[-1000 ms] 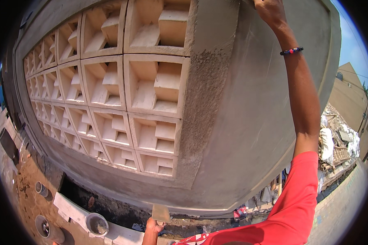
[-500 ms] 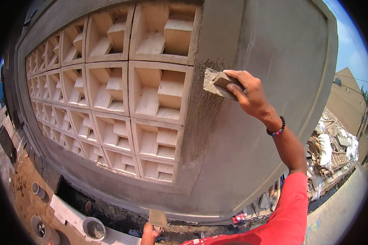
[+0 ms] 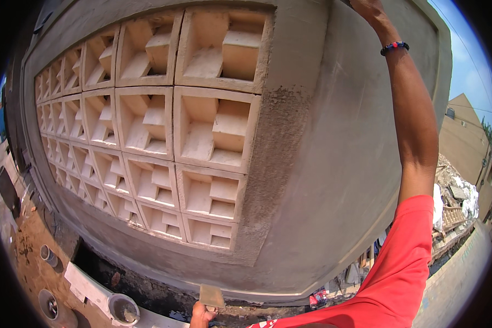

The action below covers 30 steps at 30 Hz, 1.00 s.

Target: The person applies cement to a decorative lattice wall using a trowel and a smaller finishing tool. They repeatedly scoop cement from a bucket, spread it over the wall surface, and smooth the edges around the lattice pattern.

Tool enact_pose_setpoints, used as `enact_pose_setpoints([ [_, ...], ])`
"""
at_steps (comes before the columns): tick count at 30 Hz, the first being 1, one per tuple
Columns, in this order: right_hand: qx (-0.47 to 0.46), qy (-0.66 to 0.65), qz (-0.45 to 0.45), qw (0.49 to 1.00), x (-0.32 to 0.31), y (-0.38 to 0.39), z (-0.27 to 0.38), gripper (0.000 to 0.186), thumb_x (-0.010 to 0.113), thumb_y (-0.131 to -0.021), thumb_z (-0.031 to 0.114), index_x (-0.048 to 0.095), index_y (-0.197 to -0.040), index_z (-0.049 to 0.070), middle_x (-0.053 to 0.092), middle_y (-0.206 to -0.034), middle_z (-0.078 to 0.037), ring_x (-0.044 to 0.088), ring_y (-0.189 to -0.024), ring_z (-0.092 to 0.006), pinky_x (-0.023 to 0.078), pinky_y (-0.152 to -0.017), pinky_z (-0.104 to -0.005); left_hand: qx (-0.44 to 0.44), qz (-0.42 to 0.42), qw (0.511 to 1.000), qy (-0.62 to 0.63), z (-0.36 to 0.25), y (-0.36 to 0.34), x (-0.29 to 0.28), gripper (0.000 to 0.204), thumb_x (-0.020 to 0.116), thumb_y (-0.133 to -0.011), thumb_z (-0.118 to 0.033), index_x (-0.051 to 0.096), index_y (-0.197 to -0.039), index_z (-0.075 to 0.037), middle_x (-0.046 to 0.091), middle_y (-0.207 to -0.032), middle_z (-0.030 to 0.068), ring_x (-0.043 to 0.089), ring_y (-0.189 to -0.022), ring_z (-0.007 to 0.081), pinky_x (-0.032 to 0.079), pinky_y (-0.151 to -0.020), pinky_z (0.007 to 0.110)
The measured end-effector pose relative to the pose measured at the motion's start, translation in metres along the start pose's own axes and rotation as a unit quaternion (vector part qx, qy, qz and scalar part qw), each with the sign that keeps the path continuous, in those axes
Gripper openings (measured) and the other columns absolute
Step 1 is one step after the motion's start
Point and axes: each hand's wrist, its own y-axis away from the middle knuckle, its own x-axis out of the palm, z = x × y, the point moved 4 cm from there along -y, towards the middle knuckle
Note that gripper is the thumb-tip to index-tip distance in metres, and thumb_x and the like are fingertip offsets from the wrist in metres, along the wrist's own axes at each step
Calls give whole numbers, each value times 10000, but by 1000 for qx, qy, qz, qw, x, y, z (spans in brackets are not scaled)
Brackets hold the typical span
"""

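Note:
My right arm, in a red sleeve with a beaded bracelet, reaches up along the wall. My right hand (image 3: 368,7) is at the top edge of the view, its fingers mostly cut off. Only a dark sliver of the plastering float in it shows. Below the hand is the grey plastered wall (image 3: 355,136). A rougher, darker strip of wet mortar (image 3: 279,142) runs beside the cream ventilation blocks (image 3: 216,128). Low in the view, my left hand (image 3: 200,314) is closed on a flat rectangular trowel (image 3: 211,296), its face smeared grey-brown.
A bucket (image 3: 123,309) with grey mix stands on a pale ledge (image 3: 82,284) at the lower left. Two more containers stand on the brown ground. A dark, wet trench (image 3: 142,292) follows the wall's foot. Rubble (image 3: 454,202) is piled at the right.
My right hand has swept up from beside the blocks to the top edge, taking the float nearly out of view. The left hand stays low with the trowel.

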Motion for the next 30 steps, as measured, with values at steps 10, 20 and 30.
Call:
enact_pose_setpoints([
  [10, -171, 103, 132, 971, 51, 148, 56, 285, 590, -850, 62, 611, -1134, 59, 659, -940, -98, 587, -858, -251, 496, -789, -358, -10, 25, 1000, 5, 0, 7, 5, 188, 519, -911, -225, 618, -1019, -107, 675, -931, 54, 673, -792, 237, 557, -593, 396],
  [20, 175, -333, 16, 926, 8, 164, 12, 300, 547, -933, 134, 552, -1177, -39, 635, -1055, -94, 600, -982, -146, 509, -822, -313, 17, 24, 999, -15, -12, -16, -30, 173, 552, -894, -214, 622, -983, -82, 670, -902, 73, 670, -740, 252, 531, -524, 393],
  [30, 92, -275, -131, 948, 6, 36, -71, 343, 528, -940, 239, 554, -1163, -20, 577, -1136, -129, 552, -1040, -264, 450, -909, -389, 40, 9, 999, -24, -9, -18, -38, 168, 553, -895, -205, 619, -976, -74, 668, -890, 84, 669, -716, 259, 527, -503, 393],
])
